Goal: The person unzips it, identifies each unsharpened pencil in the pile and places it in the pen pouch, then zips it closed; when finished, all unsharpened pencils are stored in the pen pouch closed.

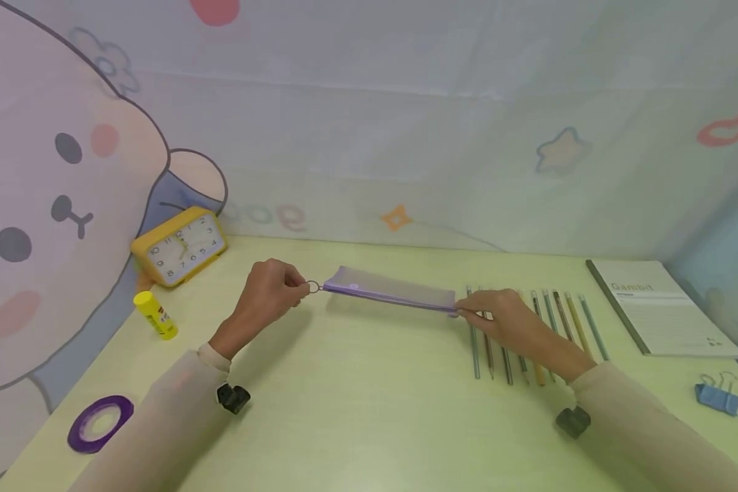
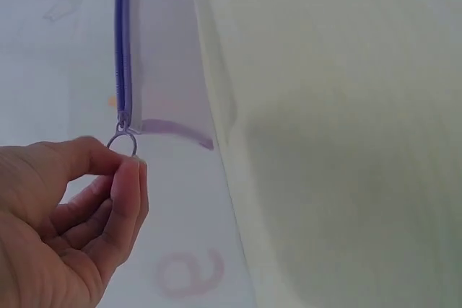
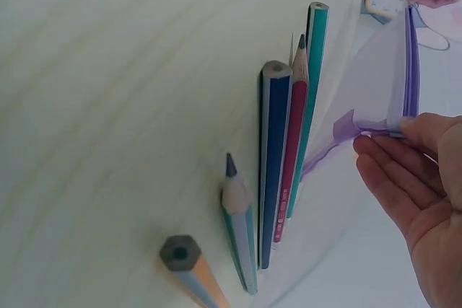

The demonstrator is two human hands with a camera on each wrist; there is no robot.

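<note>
Between both hands, a translucent purple zipper pouch (image 1: 393, 287) is stretched above the table. My left hand (image 1: 270, 290) pinches the ring (image 2: 123, 143) on the zipper pull at the pouch's left end. At the opposite end, my right hand (image 1: 498, 314) pinches the pouch's corner between thumb and fingers. The zipper (image 2: 123, 48) runs along the edge facing me and looks closed. Below and beside my right hand, several pencils (image 1: 584, 328) lie in a row on the table; the hand and forearm cover part of them.
A yellow clock (image 1: 184, 246), a yellow glue stick (image 1: 156, 316) and a purple tape roll (image 1: 100, 424) stand or lie at the left. On the right are a notebook (image 1: 667, 307) and a blue binder clip (image 1: 718, 396). A printed cloth (image 1: 369, 137) hangs behind the table.
</note>
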